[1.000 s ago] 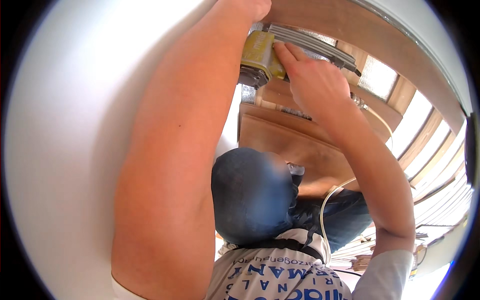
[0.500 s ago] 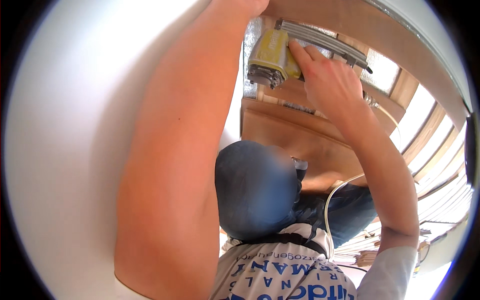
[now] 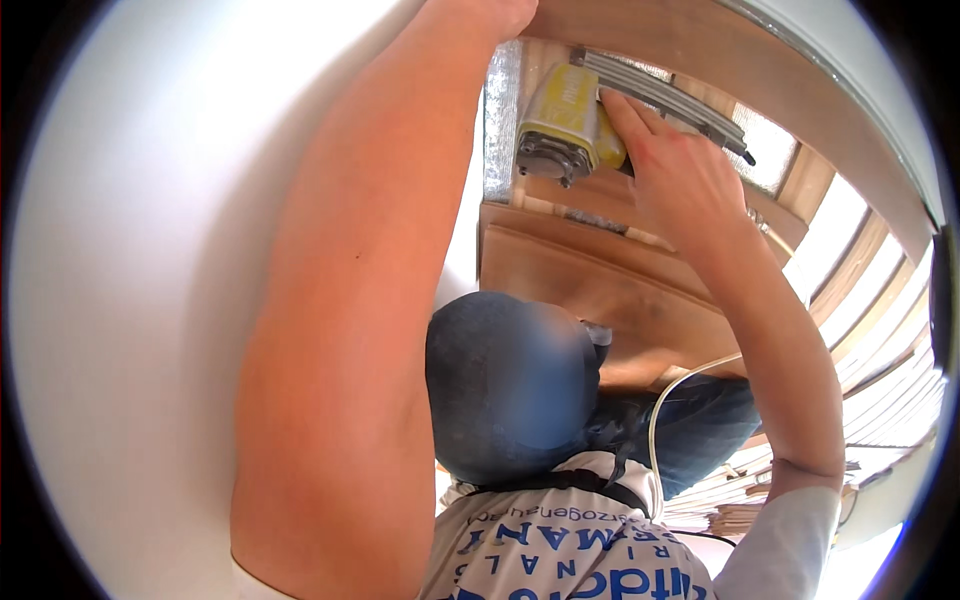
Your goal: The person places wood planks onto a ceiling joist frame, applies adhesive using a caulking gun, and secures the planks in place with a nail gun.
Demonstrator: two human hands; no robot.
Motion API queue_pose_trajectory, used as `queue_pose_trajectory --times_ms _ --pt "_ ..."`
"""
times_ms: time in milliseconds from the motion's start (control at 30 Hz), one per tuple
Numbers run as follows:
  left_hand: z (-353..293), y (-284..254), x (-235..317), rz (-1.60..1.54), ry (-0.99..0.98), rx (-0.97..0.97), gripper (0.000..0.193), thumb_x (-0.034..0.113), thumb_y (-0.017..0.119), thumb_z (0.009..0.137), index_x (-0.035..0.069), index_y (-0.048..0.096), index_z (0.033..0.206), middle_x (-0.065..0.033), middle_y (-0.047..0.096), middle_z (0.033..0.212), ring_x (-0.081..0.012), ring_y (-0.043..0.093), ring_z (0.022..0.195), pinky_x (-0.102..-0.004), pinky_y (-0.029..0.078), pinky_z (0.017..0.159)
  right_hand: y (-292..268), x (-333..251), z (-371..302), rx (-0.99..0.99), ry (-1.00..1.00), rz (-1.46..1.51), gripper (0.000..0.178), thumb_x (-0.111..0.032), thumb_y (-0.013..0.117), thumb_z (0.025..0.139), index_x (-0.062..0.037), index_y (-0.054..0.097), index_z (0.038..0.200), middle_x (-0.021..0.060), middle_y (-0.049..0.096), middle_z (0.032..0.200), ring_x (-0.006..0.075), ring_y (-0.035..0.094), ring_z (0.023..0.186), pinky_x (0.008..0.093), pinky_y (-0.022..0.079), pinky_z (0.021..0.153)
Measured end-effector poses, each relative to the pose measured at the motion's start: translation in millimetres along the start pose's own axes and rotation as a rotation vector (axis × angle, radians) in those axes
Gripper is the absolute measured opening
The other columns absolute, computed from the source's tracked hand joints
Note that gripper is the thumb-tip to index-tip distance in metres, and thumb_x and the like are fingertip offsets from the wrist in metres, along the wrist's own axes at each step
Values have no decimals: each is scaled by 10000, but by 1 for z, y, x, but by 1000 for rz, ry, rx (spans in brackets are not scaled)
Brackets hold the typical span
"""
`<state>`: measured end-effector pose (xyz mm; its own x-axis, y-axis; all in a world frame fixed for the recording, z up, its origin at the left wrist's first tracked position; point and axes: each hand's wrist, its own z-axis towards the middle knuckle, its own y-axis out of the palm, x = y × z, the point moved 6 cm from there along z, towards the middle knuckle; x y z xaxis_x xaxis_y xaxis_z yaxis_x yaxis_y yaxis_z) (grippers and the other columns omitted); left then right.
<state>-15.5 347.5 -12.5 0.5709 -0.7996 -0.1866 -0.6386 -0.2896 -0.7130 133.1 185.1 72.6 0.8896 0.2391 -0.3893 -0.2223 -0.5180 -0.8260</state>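
My right hand (image 3: 685, 170) is wrapped round the grip of a yellow and grey nail gun (image 3: 562, 112), its index finger lying along the body. The tool's long grey magazine (image 3: 670, 98) points away to the right, above my knuckles. A pale air hose (image 3: 668, 400) runs below my right forearm. My left arm stretches up the left side of the picture. At the top edge, my left hand (image 3: 508, 15) is beside a brown wooden board (image 3: 640, 28) and seems to touch it. Its fingers are cut off by the picture's edge.
A white wall-like surface (image 3: 110, 300) fills the left side. Below the nail gun lie brown wooden panels (image 3: 610, 290). Shiny foil-like material (image 3: 500, 120) shows behind it. Pale wooden slats (image 3: 850, 270) line the right. My dark-clothed leg (image 3: 480, 390) is bent below the panels.
My right hand and the nail gun have shifted slightly right and down, away from my left arm. My left hand stays at the board's edge.
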Motion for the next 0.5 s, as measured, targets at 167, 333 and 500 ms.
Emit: queue_pose_trajectory --times_ms 167,333,500 --pt "2 -2 1 23 -4 -45 293 197 476 999 96 730 1106 -115 702 1248 -246 654 1201 -400 510 1004 2 8 -1 -19 31 46 621 -26 622 885 -85 453 1480 77 634 1322 324 734 856 378 615 734" --pt "0 -6 1 20 3 -38 287 192 480 998 87 726 1102 -127 697 1243 -252 654 1199 -398 510 1002 3 9 -2 37 4 47 572 -43 607 899 -87 470 1453 71 631 1272 311 742 844 388 617 698" --pt "-5 -8 0 62 62 -6 261 187 488 989 78 716 1053 -132 706 1197 -262 674 1149 -404 523 970 -1 25 -22 54 -10 -40 555 -47 604 903 -102 479 1441 49 603 1336 283 747 789 381 615 632"
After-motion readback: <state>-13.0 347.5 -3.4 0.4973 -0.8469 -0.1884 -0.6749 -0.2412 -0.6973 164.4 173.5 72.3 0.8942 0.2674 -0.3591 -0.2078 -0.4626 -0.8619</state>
